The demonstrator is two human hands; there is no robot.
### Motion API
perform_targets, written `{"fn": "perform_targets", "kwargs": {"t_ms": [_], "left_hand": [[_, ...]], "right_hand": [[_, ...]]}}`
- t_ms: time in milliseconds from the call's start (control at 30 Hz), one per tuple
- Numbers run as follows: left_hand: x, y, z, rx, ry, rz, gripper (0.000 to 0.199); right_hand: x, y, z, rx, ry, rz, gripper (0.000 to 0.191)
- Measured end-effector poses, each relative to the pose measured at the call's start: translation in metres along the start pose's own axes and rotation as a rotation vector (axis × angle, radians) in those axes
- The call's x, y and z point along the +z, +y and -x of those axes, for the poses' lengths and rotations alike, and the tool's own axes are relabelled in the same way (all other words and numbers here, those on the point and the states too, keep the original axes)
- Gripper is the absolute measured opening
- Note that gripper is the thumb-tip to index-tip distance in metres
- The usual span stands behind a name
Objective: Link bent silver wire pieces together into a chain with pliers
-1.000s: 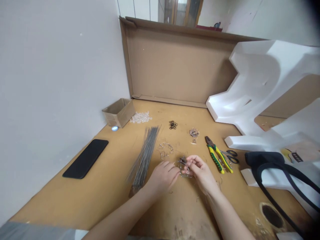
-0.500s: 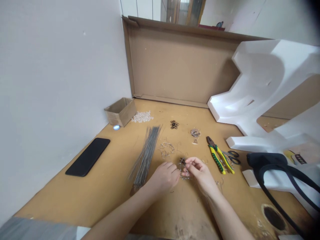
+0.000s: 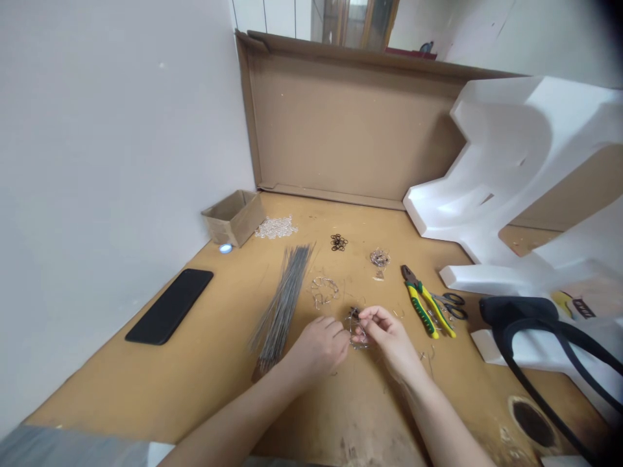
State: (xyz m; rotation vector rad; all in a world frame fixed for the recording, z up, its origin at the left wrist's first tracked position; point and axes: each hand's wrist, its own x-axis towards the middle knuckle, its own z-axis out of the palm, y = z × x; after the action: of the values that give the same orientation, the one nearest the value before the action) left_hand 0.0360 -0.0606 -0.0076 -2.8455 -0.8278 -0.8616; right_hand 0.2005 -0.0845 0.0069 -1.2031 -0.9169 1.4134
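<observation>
Low over the table, my right hand (image 3: 387, 334) pinches a small tangled piece of bent wire (image 3: 358, 329) with a dark part at its top. My left hand (image 3: 321, 347) is closed right beside it, knuckles up, with its fingertips at the left edge of that wirework; they are mostly hidden. Left of my hands lies a bundle of straight grey wires (image 3: 287, 301). Between the bundle and my hands is a loose ring of bent wire (image 3: 324, 292). Farther back sit black rings (image 3: 339, 242) and another small wire cluster (image 3: 379, 258).
Yellow-green pliers (image 3: 426, 301) and black-handled scissors (image 3: 451, 305) lie to the right. A black phone (image 3: 170, 306) is at the left. An open cardboard box (image 3: 233, 220) stands behind, beside clear beads (image 3: 276, 227). White foam (image 3: 506, 149) and black straps (image 3: 520, 318) border the right side.
Hardly anything differs. Both hands keep the same closed pose around the wire piece, and the view has shifted very slightly.
</observation>
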Motion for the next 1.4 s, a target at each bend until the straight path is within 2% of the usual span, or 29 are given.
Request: {"fn": "perform_targets", "kwargs": {"t_ms": [200, 433, 667, 800, 1033, 1233, 1400], "left_hand": [[-0.001, 0.001, 0.0, -0.016, -0.02, 0.019, 0.02], [0.0, -0.003, -0.001, -0.067, -0.039, 0.066, 0.025], [0.004, -0.007, 0.001, 0.001, -0.088, 0.041, 0.022], [0.002, -0.007, 0.0, 0.006, -0.068, 0.043, 0.019], [0.003, -0.002, -0.001, -0.073, -0.056, 0.05, 0.02], [0.003, 0.001, -0.001, -0.15, -0.019, 0.195, 0.02], [-0.003, -0.004, -0.003, -0.196, -0.103, 0.32, 0.019]], "right_hand": [[0.0, -0.002, 0.0, 0.001, -0.011, 0.033, 0.027], [0.0, 0.004, 0.003, -0.218, -0.073, 0.416, 0.02], [0.003, 0.011, 0.002, -0.299, -0.047, 0.612, 0.021], [0.004, 0.012, 0.003, -0.312, -0.063, 0.623, 0.025], [0.009, 0.005, 0.008, -0.276, 0.009, 0.634, 0.02], [0.013, -0.004, 0.013, -0.281, -0.006, 0.605, 0.013], [0.007, -0.002, 0.009, -0.245, -0.056, 0.503, 0.015]]}}
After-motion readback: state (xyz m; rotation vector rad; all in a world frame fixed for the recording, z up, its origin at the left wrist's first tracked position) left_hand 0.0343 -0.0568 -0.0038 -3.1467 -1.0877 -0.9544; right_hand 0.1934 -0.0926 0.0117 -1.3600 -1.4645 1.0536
